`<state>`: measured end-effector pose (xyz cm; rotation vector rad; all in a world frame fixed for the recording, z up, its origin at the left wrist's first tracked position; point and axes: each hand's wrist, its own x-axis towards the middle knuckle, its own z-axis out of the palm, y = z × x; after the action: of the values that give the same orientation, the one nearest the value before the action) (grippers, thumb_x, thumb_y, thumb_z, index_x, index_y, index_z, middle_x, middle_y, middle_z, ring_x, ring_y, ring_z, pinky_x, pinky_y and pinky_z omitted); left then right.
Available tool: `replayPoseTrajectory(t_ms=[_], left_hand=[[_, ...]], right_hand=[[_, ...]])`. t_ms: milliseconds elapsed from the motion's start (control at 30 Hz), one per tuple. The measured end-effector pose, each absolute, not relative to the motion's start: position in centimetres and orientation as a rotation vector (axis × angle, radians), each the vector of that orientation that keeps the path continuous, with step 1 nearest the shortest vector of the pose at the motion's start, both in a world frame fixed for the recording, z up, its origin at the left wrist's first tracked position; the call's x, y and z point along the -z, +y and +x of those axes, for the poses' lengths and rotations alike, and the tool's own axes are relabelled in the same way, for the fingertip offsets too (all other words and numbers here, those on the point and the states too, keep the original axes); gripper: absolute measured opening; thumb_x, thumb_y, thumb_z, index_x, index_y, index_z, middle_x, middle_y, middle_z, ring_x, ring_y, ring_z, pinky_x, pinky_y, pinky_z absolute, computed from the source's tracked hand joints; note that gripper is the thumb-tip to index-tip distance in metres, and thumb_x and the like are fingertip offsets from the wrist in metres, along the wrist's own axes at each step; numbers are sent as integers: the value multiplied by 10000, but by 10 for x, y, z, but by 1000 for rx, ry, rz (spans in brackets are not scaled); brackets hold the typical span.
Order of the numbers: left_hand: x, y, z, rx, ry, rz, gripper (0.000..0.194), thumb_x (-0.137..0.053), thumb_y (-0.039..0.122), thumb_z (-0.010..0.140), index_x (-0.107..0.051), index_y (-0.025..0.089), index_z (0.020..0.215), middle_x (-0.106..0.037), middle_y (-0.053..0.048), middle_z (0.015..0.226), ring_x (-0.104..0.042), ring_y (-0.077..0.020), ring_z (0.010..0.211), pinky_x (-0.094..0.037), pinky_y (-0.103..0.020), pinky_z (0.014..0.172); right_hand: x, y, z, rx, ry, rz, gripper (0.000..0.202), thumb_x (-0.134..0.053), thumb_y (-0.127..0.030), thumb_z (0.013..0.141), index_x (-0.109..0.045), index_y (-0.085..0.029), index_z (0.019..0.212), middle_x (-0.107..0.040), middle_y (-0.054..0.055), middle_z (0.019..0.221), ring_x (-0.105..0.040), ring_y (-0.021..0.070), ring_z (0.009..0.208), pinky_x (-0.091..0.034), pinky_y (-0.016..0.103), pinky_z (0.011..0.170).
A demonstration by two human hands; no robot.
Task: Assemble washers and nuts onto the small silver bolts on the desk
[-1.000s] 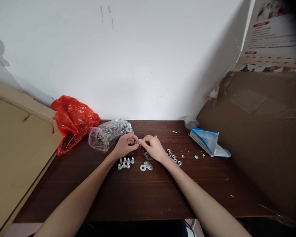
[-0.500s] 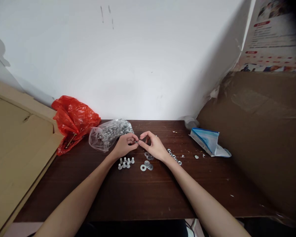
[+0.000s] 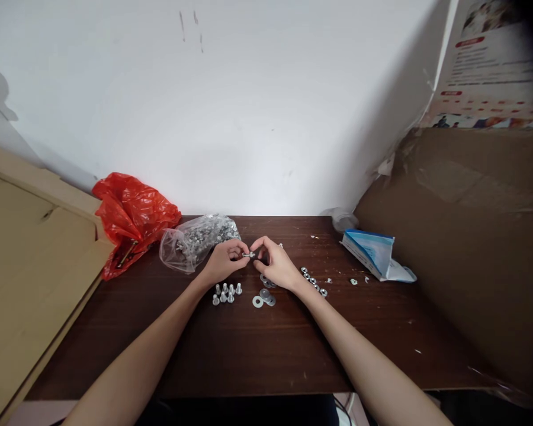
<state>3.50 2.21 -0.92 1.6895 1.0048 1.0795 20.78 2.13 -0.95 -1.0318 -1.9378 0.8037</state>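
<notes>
Clock directions read from the bolt, 12 towards the wall (image 3: pixel 249 118).

Left hand (image 3: pixel 224 261): grip clamped, thumb and index finger pinching a bolt (image 3: pixel 249 255) above the surface (image 3: pixel 257 349). Bolt lies about level, its free end towards 3 o'clock. Right hand (image 3: pixel 279 266): grip apart, thumb and index tips parted about that free end; contact cannot be told.

7 o'clock, near: seven standing bolts (image 3: pixel 223 297), shanks up, in two rough rows. 5 to 6 o'clock, near: washers (image 3: pixel 258 302), one flat just beside an overlapping pile; more lie just below the right hand, partly covered. 4 o'clock: nuts (image 3: pixel 312 281) in a slanting row, part hidden by the right wrist.

Between 9 and 10 o'clock: clear bag (image 3: pixel 195 242) of small metal parts; farther out, red bag (image 3: pixel 133 207). 3 o'clock, well apart: blue-white packet (image 3: pixel 373 251).
</notes>
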Motion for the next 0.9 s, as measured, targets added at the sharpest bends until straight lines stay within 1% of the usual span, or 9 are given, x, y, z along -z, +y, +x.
replayPoseTrajectory(t_ms=[67,200,267,333,467,600,733,800,900], left_hand=[[10,23,34,-1076,1005,1704,153,-656,181,673,-572,104,775,-545,4,678,-485,-59,583,-396,-173,568],[12,24,34,-1078,1001,1724,153,-652,189,683,-573,107,786,-540,7,672,-481,-61,579,-405,-177,576],[12,24,34,-1075,1003,1726,147,-650,187,682,-571,108,777,-554,-3,697,-491,-65,591,-410,-181,584],[13,24,34,-1075,1005,1723,148,-651,183,678,-568,109,775,-557,-4,698,-492,-65,591,-412,-182,588],[14,25,33,-1077,999,1727,157,-651,187,680,-569,106,788,-539,7,674,-485,-62,586,-408,-178,585],[14,25,33,-1073,1000,1727,154,-646,179,678,-566,98,782,-553,-4,700,-492,-62,595,-410,-179,585],[12,24,33,-1061,1007,1727,158,-648,185,682,-566,102,788,-540,8,673,-488,-61,587,-411,-177,583],[11,24,34,-1064,1008,1722,157,-649,187,680,-566,101,783,-552,0,697,-493,-61,595,-413,-177,586],[11,24,34,-1066,1013,1716,158,-649,187,676,-566,99,777,-555,-2,695,-491,-60,588,-412,-178,583]], right_hand=[[9,21,208,-824,-1888,-1067,229,-608,-282,759,-544,-191,960,-571,14,838,-514,138,685,-412,271,633],[8,21,208,-788,-1913,-1062,158,-524,-336,827,-562,-185,803,-573,25,823,-516,143,703,-407,286,657],[9,22,208,-818,-1914,-1002,136,-566,-282,787,-545,-188,884,-574,21,857,-518,135,698,-411,273,638],[9,22,208,-858,-1871,-987,240,-594,-277,764,-519,-192,976,-580,23,906,-521,126,689,-414,263,617],[11,23,207,-809,-1915,-1029,146,-535,-319,817,-563,-177,841,-576,25,837,-514,129,682,-414,269,627],[12,23,207,-895,-1885,-974,232,-591,-278,766,-527,-174,964,-586,25,899,-533,116,667,-420,248,586],[12,24,206,-850,-1905,-1044,174,-536,-334,821,-585,-167,811,-604,28,819,-524,121,659,-418,253,598],[12,24,206,-888,-1905,-988,144,-561,-284,796,-591,-169,877,-610,30,867,-528,112,653,-425,245,596],[12,24,206,-940,-1843,-976,265,-606,-284,760,-573,-174,999,-609,47,972,-553,112,678,-442,244,601]])
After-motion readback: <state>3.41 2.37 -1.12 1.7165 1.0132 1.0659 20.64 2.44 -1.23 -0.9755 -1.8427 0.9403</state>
